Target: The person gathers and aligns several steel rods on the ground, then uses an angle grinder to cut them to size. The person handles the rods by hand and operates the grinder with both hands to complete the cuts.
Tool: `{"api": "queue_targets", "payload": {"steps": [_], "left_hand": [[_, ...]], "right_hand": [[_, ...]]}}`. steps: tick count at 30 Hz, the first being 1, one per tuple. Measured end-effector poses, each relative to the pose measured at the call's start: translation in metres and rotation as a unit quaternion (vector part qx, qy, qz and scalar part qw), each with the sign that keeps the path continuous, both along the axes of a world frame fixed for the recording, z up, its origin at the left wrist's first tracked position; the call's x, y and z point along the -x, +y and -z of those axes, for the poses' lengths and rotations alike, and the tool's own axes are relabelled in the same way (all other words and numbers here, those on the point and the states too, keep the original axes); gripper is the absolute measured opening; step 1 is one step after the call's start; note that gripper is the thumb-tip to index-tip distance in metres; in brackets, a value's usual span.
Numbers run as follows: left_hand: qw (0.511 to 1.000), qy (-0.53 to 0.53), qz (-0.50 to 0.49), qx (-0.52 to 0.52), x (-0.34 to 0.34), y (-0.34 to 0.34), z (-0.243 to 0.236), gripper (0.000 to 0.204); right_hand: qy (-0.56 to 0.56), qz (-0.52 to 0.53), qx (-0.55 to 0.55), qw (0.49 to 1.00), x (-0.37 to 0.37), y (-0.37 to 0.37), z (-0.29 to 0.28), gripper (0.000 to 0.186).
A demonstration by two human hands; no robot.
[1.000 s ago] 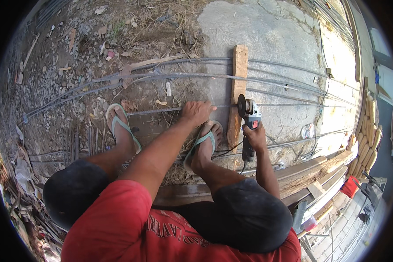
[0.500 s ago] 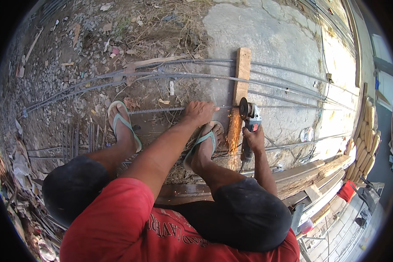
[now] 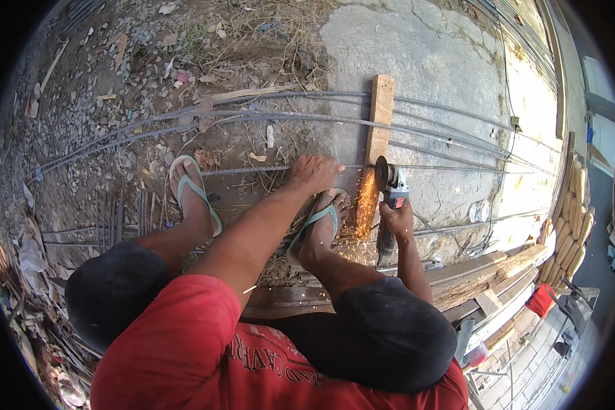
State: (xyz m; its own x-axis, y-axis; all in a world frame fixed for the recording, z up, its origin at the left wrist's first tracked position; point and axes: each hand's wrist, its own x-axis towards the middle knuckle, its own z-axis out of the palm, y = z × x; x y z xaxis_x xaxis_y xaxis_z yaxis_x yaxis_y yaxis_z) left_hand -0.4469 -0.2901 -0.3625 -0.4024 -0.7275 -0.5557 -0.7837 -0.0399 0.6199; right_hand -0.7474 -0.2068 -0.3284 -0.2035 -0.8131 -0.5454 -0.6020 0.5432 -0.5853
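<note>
My left hand (image 3: 314, 172) is closed around a thin steel rebar (image 3: 253, 169) that runs left to right above my feet. My right hand (image 3: 397, 219) grips an angle grinder (image 3: 398, 183) by its body, the tool standing with its head away from me. Its dark disc (image 3: 382, 173) meets the rebar just right of the left hand, above a wooden plank (image 3: 380, 116). Orange sparks (image 3: 366, 205) spray from the disc toward me, over the plank's near end and past my right foot. The disc hides the exact contact spot.
Several long rebars (image 3: 287, 117) lie across the plank farther out. My sandalled feet (image 3: 324, 222) stand close to the rebar and sparks. Timber boards (image 3: 485, 277) lie at the near right, with stacked sacks (image 3: 570, 219) beyond. Gravel and debris (image 3: 116, 82) cover the ground at left.
The spark stream has grown thicker and spread wider toward my right foot. Both hands and the grinder stay almost in the same place.
</note>
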Motion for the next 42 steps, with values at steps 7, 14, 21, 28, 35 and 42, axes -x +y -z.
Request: {"api": "queue_targets", "payload": {"steps": [7,14,21,28,35,42], "left_hand": [[1.0,-0.006,-0.005,-0.008,-0.002,0.0,0.002,0.048],[1.0,-0.011,0.002,0.002,0.001,0.0,0.0,0.049],[1.0,-0.008,0.002,0.005,0.001,0.002,0.008,0.05],[1.0,-0.008,-0.001,0.006,0.002,0.003,0.008,0.05],[1.0,-0.014,0.0,0.003,0.003,0.003,0.008,0.051],[1.0,-0.015,0.002,-0.007,0.0,0.001,0.003,0.051]], "right_hand": [[0.024,-0.011,-0.003,1.0,-0.001,0.004,0.002,0.05],[0.021,0.006,-0.028,0.999,0.008,0.002,0.01,0.048],[0.0,0.006,-0.02,1.0,-0.005,-0.013,-0.001,0.043],[-0.029,0.031,-0.024,0.999,-0.009,-0.015,-0.003,0.042],[-0.002,0.019,-0.025,1.0,-0.008,-0.013,-0.005,0.043],[-0.008,0.016,-0.033,0.999,-0.008,-0.011,-0.007,0.044]]}}
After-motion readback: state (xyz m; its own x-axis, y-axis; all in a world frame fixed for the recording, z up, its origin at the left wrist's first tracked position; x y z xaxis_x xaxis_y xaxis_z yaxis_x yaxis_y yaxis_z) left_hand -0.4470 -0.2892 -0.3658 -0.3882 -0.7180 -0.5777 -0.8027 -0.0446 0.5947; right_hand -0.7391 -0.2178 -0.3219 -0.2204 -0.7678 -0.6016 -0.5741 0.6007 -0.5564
